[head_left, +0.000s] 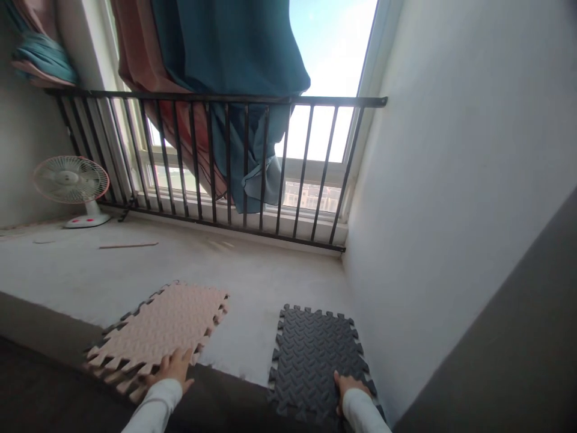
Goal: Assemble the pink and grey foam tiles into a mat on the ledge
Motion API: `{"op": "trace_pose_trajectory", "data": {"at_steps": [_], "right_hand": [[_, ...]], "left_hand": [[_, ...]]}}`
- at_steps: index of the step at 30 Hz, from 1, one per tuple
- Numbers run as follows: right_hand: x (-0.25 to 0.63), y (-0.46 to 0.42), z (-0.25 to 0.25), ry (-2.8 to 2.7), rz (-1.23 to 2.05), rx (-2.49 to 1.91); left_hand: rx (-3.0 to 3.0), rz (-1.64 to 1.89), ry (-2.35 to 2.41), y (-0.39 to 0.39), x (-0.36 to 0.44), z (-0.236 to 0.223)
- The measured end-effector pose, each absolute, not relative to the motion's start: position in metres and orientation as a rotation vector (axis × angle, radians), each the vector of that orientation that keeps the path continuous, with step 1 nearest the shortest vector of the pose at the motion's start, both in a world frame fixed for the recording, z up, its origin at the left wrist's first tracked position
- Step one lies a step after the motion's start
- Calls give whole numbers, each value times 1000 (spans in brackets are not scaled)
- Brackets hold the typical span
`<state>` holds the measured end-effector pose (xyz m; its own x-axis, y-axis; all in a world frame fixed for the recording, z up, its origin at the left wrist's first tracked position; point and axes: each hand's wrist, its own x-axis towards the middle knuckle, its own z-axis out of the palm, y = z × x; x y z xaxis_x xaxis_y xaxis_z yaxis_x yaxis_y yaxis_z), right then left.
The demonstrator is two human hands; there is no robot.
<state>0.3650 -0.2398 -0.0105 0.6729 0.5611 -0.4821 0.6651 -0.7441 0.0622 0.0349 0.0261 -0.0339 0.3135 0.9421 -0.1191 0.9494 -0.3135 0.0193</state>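
Note:
My left hand rests over the near right corner of a stack of foam puzzle mats with a pale pink one on top. Its fingers are spread. Darker layers show under the pink mat along its toothed edges. To the right, a dark grey foam puzzle mat lies at the ledge, its near part reaching past the front edge. My right hand is closed at that mat's near right part, fingers curled. Part of its grip is hidden by the hand itself.
The mats lie on a pale raised ledge below a window with a black railing and a blue and pink curtain. A fan and a thin stick are at left. A white wall borders the right.

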Motion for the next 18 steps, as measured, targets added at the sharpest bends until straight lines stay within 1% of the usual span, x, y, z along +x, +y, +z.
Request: {"op": "trace_pose_trajectory", "data": {"at_steps": [4, 7, 9, 11, 13, 15, 18], "right_hand": [[361, -243, -5, 1043, -600, 2655], [361, -244, -3, 1055, -622, 2690], [361, -246, -2, 1070, -619, 2743], [362, -248, -2, 1101, -572, 2839], [362, -252, -4, 1113, -517, 2950], [361, -259, -9, 1096, -476, 3045], [355, -278, -25, 1156, -435, 3157]], "left_hand": [[2503, -137, 1843, 32, 18, -30], [2446, -100, 1931, 41, 9, -24], [2431, 50, 1860, 31, 17, -24], [2362, 276, 1598, 4, 41, -29], [2017, 392, 1323, -36, 75, -37], [1329, 370, 1285, -82, 112, -46], [1043, 256, 1248, -138, 153, -54]]}}
